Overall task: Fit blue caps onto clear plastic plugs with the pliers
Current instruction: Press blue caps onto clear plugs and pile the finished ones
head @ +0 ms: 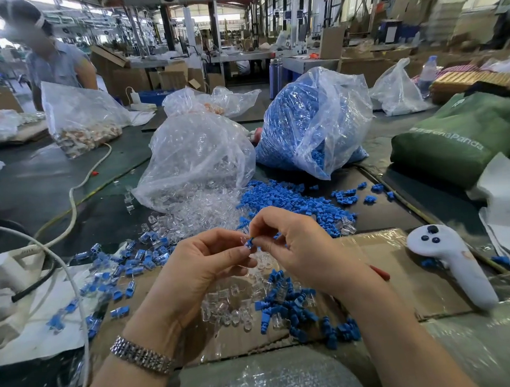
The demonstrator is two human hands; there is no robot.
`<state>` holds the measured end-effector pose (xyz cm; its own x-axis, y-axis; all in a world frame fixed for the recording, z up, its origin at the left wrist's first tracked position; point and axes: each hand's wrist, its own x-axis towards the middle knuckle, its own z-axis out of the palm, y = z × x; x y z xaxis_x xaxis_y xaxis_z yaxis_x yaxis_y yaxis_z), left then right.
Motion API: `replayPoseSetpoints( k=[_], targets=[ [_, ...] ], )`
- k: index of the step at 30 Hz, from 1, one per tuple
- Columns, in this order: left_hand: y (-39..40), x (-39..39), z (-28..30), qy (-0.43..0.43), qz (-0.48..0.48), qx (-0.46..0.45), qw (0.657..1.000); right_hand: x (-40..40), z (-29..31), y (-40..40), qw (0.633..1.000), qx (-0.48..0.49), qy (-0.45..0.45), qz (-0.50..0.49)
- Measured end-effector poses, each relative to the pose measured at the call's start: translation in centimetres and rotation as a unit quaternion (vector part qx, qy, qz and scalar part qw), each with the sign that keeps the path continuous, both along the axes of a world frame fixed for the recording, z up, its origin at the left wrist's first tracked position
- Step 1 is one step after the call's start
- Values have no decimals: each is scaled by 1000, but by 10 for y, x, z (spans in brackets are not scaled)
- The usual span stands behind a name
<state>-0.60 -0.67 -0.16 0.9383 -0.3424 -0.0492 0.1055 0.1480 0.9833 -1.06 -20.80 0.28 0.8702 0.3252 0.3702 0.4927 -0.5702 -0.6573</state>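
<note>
Because both hands meet just above the loose parts, I read this as the joining step: my left hand (210, 258) pinches a clear plug (243, 241) between thumb and fingertips, and my right hand (291, 245) pinches a blue cap (250, 243) against it, so the two pieces touch at the fingertips. Held up off the counter (33, 186), they line up under my eye. Spare plugs (225, 302) and caps (287, 307) lie heaped on the cardboard (406, 273) right below, near enough for a quick refill, and the two bags (196, 155) behind spill more. A red tip (379, 272) shows past my right wrist; it may be the pliers' handle, but I cannot tell. Neither hand holds a tool, so I judge the cap is only started by hand.
</note>
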Motion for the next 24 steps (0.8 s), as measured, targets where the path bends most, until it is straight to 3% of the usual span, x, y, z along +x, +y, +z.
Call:
replayPoseSetpoints(
  k=[7,10,14,17,24],
  targets=[
    [-1,1,-1,2,-4,0,1000,0,3,-3,1000,5,23,-9],
    [-1,3,-2,11,9,-25,1000,3,4,-13,994,-18,38,-104],
    [1,5,-5,14,25,-48,998,5,2,-28,935,-169,159,-269],
    [2,7,-7,7,33,-49,998,3,-1,-35,883,-264,233,-310],
    [3,8,-9,8,55,-61,997,3,0,-34,877,-302,233,-293]
  ],
)
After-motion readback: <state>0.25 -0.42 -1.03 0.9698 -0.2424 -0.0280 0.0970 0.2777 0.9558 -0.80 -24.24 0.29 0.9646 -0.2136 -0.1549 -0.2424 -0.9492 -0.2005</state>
